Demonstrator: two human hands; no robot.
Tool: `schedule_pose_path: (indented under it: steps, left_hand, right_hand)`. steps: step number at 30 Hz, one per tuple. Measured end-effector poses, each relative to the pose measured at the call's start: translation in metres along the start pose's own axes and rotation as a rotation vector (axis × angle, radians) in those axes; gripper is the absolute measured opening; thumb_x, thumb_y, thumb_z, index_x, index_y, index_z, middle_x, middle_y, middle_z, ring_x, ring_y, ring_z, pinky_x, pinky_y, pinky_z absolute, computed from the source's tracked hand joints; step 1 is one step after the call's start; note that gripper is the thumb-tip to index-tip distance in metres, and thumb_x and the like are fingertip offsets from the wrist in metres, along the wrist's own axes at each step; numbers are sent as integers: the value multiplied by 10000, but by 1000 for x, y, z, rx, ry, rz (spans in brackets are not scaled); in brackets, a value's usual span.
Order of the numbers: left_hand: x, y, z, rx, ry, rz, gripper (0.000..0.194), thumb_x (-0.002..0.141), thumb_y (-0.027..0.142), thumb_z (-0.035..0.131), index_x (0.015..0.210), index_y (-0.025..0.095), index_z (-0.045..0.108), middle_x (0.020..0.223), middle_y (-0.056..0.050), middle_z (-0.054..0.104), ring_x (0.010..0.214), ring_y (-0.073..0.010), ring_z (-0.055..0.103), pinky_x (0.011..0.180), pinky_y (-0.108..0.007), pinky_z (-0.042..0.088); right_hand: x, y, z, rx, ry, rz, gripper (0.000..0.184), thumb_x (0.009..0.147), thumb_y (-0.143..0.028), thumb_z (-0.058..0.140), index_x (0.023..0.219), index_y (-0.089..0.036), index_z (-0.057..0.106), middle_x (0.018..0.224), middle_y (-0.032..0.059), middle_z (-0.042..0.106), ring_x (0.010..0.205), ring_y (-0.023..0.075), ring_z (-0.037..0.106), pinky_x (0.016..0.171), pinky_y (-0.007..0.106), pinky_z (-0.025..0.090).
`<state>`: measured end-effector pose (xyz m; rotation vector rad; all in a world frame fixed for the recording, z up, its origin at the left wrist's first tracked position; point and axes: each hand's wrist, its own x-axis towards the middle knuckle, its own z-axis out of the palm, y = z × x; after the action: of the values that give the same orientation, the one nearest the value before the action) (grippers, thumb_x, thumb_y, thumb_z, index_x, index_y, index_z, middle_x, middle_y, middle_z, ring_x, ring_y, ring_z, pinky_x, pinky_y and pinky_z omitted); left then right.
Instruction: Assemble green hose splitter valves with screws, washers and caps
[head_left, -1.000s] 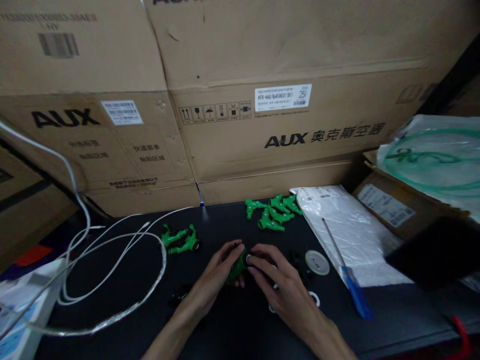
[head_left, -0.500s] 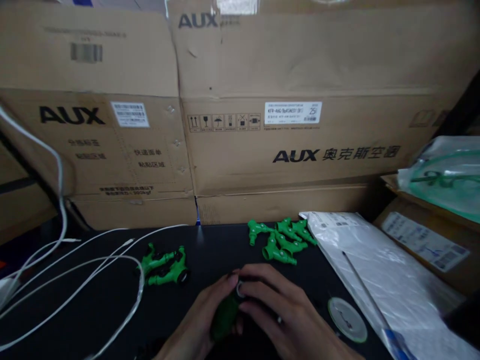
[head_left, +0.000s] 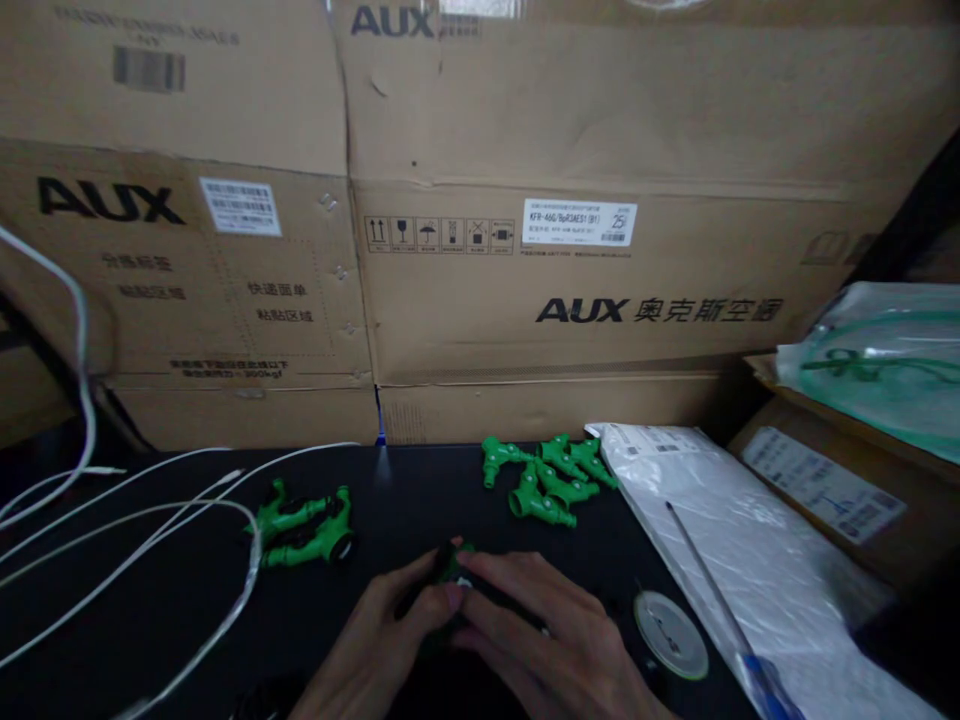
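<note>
Both hands meet low in the middle of the head view, around a green plastic pipe fitting [head_left: 456,568] mostly hidden by the fingers. My left hand [head_left: 379,630] is closed on its left side, the thumb lying near a pale ring on the part. From the right, my right hand [head_left: 551,625] presses its fingertips against the same fitting. To the left lie a few green branched fittings [head_left: 324,542] with black pieces on them. Beyond my right hand is a loose cluster of several similar green fittings [head_left: 541,503], with no black pieces visible.
Large cardboard cartons [head_left: 465,120] wall off the back. White cables [head_left: 251,570] loop across the left. At right, a screwdriver [head_left: 712,590] lies on a white plastic mailer [head_left: 795,580], beside a round pale disc [head_left: 673,635]. A bagged green item [head_left: 885,350] rests on a box.
The fitting has turned and now shows less between my fingers. My left thumb has come over to the right fingertips. The whole view has shifted slightly.
</note>
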<state>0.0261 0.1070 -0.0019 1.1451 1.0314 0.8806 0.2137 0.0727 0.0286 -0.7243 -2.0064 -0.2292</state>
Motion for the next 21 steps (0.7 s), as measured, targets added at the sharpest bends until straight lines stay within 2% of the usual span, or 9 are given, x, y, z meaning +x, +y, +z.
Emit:
schedule_pose_path:
  steps: [4,8,14,18,21]
  left_hand:
    - [1,2,2,76,-32,52,474,764,439,714,1146,168,789,1077,-112,795,1182,-371,658,1087,-489,461]
    - [1,6,2,87,-47,79,576,789,418,685,1304,163,707,1093,-101,790,1124,-333,684,1019,-444,516]
    - [-13,20,6,220,-68,90,636,814,376,627,1410,153,606,1095,-99,770,1043,-286,693,891,-372,556]
    - [-21,24,8,361,-94,127,549,897,326,539,1431,209,585,1195,-71,748,1129,-268,663,962,-366,514]
    - [-23,26,9,423,-131,168,440,949,290,487,1350,249,662,1240,-33,739,1105,-232,668,999,-338,482]
  right_hand:
    - [0,-2,-3,-2,33,-11,167,993,-191,598,1019,-108,741,1039,140,791,871,185,777,794,271,661]
    - [-1,-4,-4,10,48,33,157,977,-167,617,939,-108,758,1005,129,799,816,182,781,770,274,667]
    - [-4,-5,-9,1,-71,28,146,979,-157,610,996,-105,745,1079,155,784,941,219,779,826,318,672]
    - [-7,-4,-11,-2,-125,30,154,993,-158,584,1039,-124,727,1118,158,770,1000,218,767,861,333,668]
    - [-8,-4,-11,-3,-159,18,152,1000,-144,563,1045,-125,707,1146,165,756,1021,222,758,867,348,669]
